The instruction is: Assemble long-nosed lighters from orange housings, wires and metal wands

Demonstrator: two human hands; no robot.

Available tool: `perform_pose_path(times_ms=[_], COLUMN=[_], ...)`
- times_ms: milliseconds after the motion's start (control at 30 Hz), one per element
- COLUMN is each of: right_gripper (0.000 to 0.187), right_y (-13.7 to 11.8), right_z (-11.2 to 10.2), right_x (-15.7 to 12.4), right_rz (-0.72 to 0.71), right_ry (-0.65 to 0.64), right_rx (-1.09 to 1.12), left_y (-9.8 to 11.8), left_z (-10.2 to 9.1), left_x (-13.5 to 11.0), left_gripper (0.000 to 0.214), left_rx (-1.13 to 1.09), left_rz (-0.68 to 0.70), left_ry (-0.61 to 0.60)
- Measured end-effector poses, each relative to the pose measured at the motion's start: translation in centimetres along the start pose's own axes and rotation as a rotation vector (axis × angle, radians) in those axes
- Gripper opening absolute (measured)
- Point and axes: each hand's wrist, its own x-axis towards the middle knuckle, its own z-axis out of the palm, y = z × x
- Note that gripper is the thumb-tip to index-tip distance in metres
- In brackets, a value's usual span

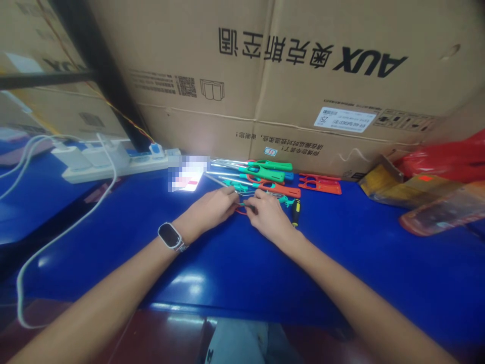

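Ahead of you stands a big AUX cardboard box [242, 114] — its lettering upside down; to your left lies a white power strip [144, 163], a white cable [19, 293] curving near it; to your right, red plastic [450, 156] beside a yellowish carton [435, 191].

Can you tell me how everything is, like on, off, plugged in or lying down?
Left hand, curled, grip hidden
Right hand, curled, grip partly hidden
Long lighters, lying in a pile
Phone, lit up
Watch, screen dark
Power strip, plugs in it
Yellow-and-black tool, lying down
Cardboard box, printing upside down
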Motion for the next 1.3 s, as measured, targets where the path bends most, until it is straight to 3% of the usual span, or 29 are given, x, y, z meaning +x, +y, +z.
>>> perform_pose_path(times_ms=[267, 500, 667, 1100, 1300], right_gripper=[0.019, 0.021, 0.024, 0.016, 0.012], right_y=[-0.1, -1.0, -1.2, -0.6, -0.1], right_z=[0.1, -0.7, -0.7, -0.2, 0.2], right_x=[0.0, -0.1, 0.0, 0.1, 0.3], right_rz=[0.038, 0.019, 0.035, 0.118, 0.128], right_ry=[0.007, -0.052, -0.070, 0.013, 0.056], right_rx=[0.006, -0.139, -0.166, 0.013, 0.050], left_y=[0.3, 0.5, 0.0, -0.3, -0.6], left_z=[1.2, 1.8, 2.1, 2.1, 1.6], left_x=[-0.1, 0.0, 0.0, -0.1, 0.1], left_gripper=[0.008, 0.005, 0.005, 0.010, 0.015], left_rx=[-0.132, -0.191, -0.204, -0.286, -0.195], left_rz=[-0.099, -0.141, -0.109, -0.089, -0.049], left_ry=[0.067, 0.074, 0.099, 0.168, 0.104])
